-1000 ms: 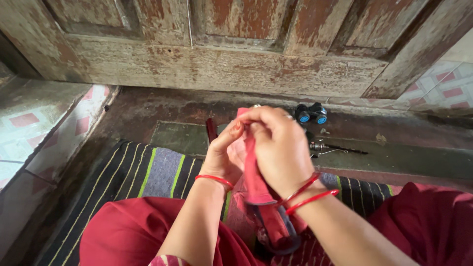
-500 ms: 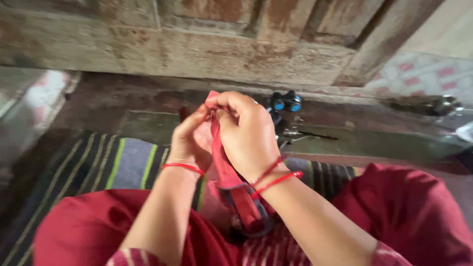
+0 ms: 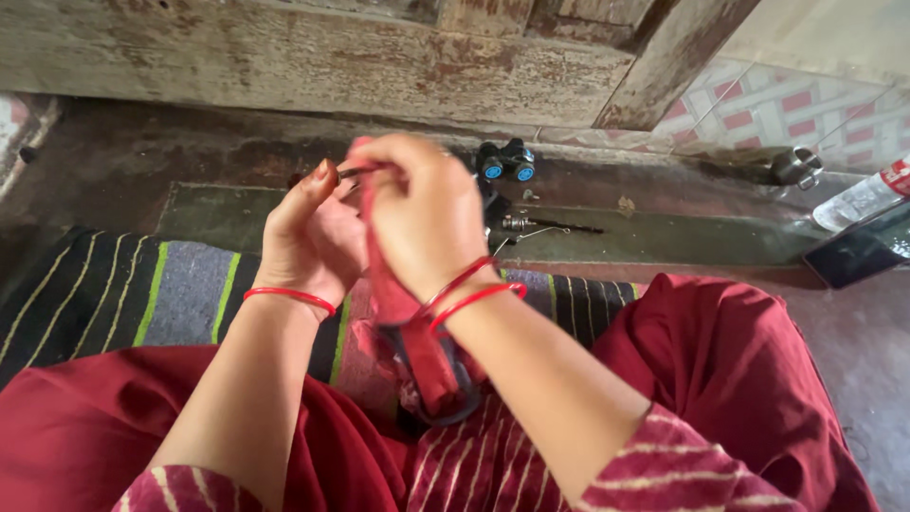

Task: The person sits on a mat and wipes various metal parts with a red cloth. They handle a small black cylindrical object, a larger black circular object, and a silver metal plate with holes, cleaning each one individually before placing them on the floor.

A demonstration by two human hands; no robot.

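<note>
Red strap (image 3: pixel 417 332) hangs gripped between my closed right hand (image 3: pixel 427 213) and left hand (image 3: pixel 318 228), just before the weathered door (image 3: pixel 313 66); fastening looks midway, its dark buckle loop (image 3: pixel 445 398) dangling loose.

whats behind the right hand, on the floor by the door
A small black part with two blue round caps shows past the right hand, with a thin metal drill bit beside it. Whatever lies directly behind the hand is covered.
</note>
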